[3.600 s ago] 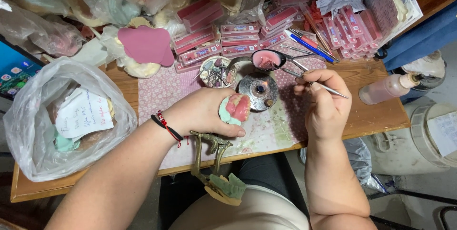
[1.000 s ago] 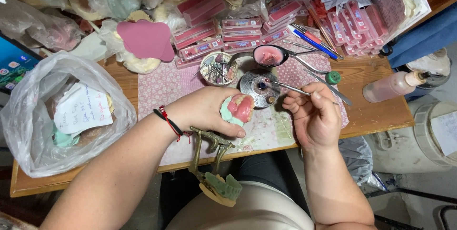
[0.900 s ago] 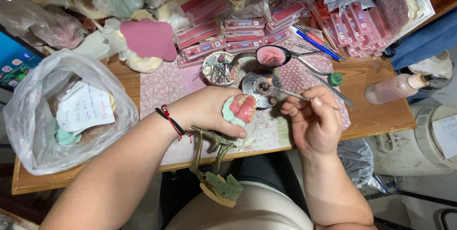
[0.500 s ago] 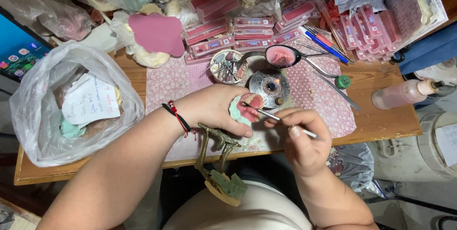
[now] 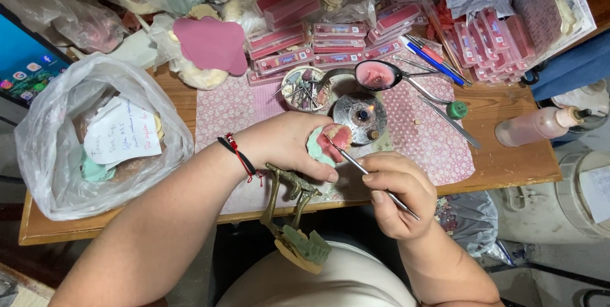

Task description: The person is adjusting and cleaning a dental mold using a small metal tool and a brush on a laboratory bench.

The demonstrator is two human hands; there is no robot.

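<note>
My left hand point(image 5: 286, 145) grips a small green dental cast topped with pink wax point(image 5: 328, 142), held over the pink patterned mat point(image 5: 419, 135). My right hand point(image 5: 395, 194) pinches a thin metal carving tool point(image 5: 368, 175) like a pen; its tip touches the pink wax. Just behind the cast sits a small round metal burner with a flame point(image 5: 360, 116). A brass articulator with a green cast point(image 5: 295, 218) hangs below my left hand, over my lap.
A pink-filled ladle point(image 5: 380, 74), a dish of instruments point(image 5: 302, 88), pink flat boxes point(image 5: 305, 40) and pens point(image 5: 432, 56) lie behind. A plastic bag with papers point(image 5: 101, 135) sits left, a squeeze bottle point(image 5: 540, 126) right, a screen point(image 5: 25, 59) far left.
My right hand brought the tool from beside the burner's flame down and toward me to the pink wax on the cast. My left hand kept the cast almost still.
</note>
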